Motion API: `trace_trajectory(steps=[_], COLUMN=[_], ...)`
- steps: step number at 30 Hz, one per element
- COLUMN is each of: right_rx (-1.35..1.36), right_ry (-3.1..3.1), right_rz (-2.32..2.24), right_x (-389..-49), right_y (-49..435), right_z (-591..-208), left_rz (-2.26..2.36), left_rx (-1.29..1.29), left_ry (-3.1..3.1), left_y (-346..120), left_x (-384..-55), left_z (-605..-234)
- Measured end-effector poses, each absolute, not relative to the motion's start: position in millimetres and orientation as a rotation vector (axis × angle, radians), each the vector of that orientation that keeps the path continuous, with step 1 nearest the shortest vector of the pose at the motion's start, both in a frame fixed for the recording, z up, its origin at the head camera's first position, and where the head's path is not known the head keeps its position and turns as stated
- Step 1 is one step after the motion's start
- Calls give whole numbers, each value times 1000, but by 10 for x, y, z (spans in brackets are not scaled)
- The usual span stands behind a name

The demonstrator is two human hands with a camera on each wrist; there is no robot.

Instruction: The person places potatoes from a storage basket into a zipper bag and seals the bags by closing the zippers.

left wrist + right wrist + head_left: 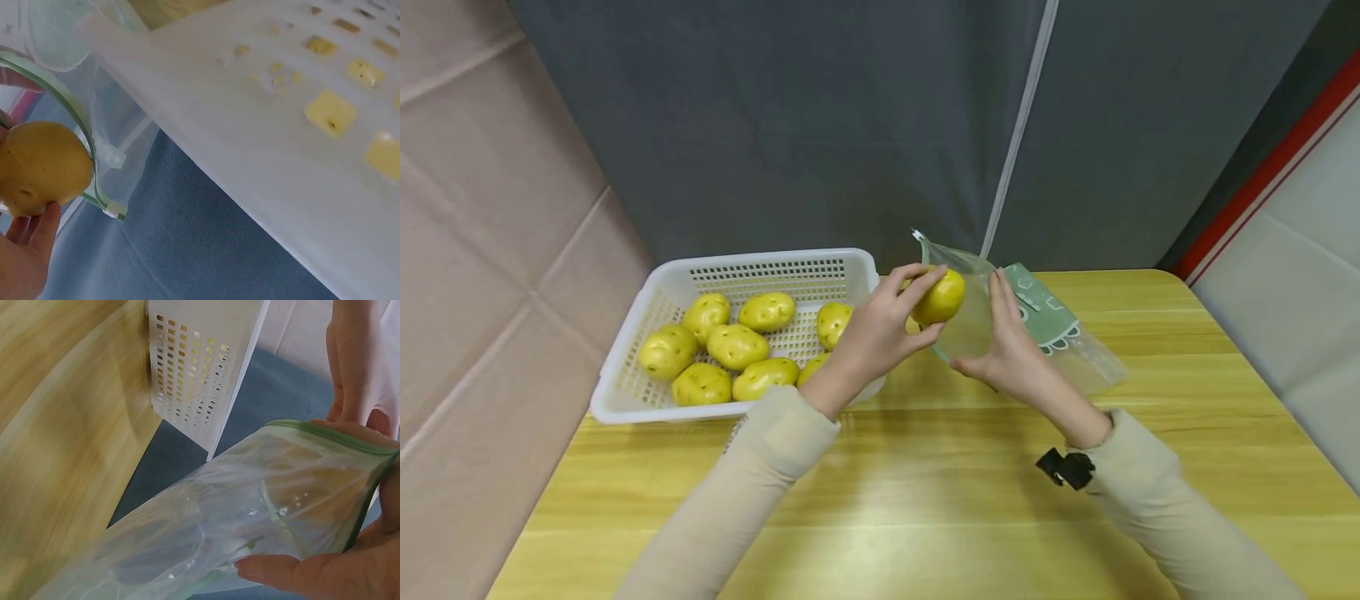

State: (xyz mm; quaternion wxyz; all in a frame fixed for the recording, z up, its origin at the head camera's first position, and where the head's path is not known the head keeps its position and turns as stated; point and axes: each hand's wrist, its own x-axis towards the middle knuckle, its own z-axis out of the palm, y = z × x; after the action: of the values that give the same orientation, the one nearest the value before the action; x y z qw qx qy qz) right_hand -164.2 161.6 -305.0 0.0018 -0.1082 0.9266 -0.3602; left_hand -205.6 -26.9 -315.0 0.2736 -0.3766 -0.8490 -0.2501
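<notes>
My left hand (878,323) grips a yellow potato (943,297) between fingers and thumb, at the mouth of a clear zip bag (972,329). The left wrist view has this potato (44,165) against the green-edged opening. With the thumb and fingers spread apart, my right hand (1013,357) holds the bag near its mouth. In the right wrist view the right thumb lies along the outside of the clear film (187,519), and the potato shows dimly through it. A green printed panel (1042,308) covers part of the bag, which trails to the right over the table.
A white perforated basket (658,413) stands on the left of the wooden table (887,517) with several potatoes (737,347) inside. Its right end is close to my left hand. A grey curtain (820,133) hangs behind the table. A black clip (1066,468) is at my right cuff.
</notes>
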Motion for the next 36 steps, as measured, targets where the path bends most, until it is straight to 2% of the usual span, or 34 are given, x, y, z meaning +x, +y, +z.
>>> trace_trajectory(steps=[23,36], right_rx=[-318,-264], right_ry=[2855,2812], right_rz=[-1278,-1520], right_x=[-1657,-1702], right_y=[1586,1707], right_z=[-2973,-2915], left_rz=[-553,-336], left_rx=[-1057,-1367], left_ry=[-2353,-2192], left_y=[-264,-392], left_x=[-2109,-2111], left_z=[-3200,-3451])
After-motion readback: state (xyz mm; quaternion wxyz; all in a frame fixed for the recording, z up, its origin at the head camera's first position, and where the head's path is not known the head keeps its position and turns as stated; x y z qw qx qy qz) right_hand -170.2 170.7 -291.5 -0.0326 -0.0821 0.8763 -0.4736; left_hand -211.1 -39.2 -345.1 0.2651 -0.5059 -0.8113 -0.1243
